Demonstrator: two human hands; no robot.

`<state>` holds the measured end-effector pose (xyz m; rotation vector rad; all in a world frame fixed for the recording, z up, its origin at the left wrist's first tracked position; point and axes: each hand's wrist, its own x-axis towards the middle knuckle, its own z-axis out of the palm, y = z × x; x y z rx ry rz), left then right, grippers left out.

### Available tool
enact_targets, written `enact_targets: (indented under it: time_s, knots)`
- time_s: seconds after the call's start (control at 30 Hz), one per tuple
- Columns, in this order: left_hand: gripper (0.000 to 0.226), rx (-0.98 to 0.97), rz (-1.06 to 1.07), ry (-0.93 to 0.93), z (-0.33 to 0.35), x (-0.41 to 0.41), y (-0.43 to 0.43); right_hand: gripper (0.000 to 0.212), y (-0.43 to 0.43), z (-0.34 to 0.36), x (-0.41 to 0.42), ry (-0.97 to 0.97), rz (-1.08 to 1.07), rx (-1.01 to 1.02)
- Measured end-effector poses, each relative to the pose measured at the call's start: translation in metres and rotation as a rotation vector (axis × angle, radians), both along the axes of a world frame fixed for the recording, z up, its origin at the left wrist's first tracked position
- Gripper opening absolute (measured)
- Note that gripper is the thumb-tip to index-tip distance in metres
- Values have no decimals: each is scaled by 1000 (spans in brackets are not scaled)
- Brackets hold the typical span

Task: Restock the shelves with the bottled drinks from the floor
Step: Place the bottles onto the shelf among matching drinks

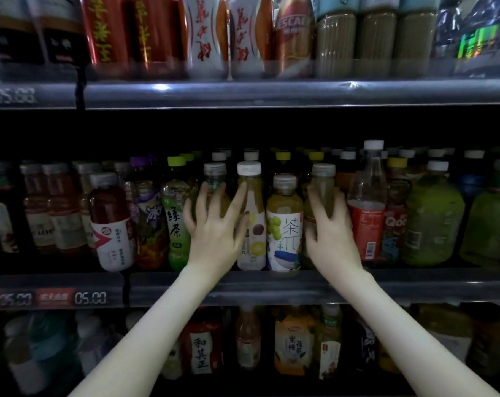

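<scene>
Seemingly well along: the mid shelf is packed w/ bottled drinks, but the floor stock is out of view, so can't tell what's left. Left hand is spread, fingers nearly straight, pressing a grey-capped bottle in the front row; right hand curls round a yellow-green bottle, upright just right of the grape-label bottle.

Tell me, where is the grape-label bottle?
Head view, centre: the grape-label bottle stands at the middle shelf's front, between the left hand and right hand.
</scene>
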<state>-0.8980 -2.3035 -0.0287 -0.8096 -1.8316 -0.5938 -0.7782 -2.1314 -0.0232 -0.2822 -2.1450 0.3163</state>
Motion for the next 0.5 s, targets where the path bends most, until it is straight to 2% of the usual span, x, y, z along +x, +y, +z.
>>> enact_targets:
  time_s: [0.07, 0.17, 0.23, 0.37, 0.43, 0.5]
  knots:
    - [56, 0, 105, -10, 11, -9, -9, 66, -9, 3, -2, 114, 51, 82]
    - [59, -98, 165, -35, 16, -19, -15, 64, -30, 9, -11, 154, 110, 181]
    - [54, -117, 98, -69, 16, -22, -15, 61, -41, 9, -18, 156, 92, 241]
    - [39, 56, -92, -71, 10, -13, -26, 57, -55, 4, -20, 181, 138, 316]
    - [38, 128, -239, -66, -4, -5, -37, 56, -63, 0, -17, 161, 261, 327]
    - [37, 156, -423, -44, -18, 2, -52, 67, -76, -6, -12, 54, 447, 215]
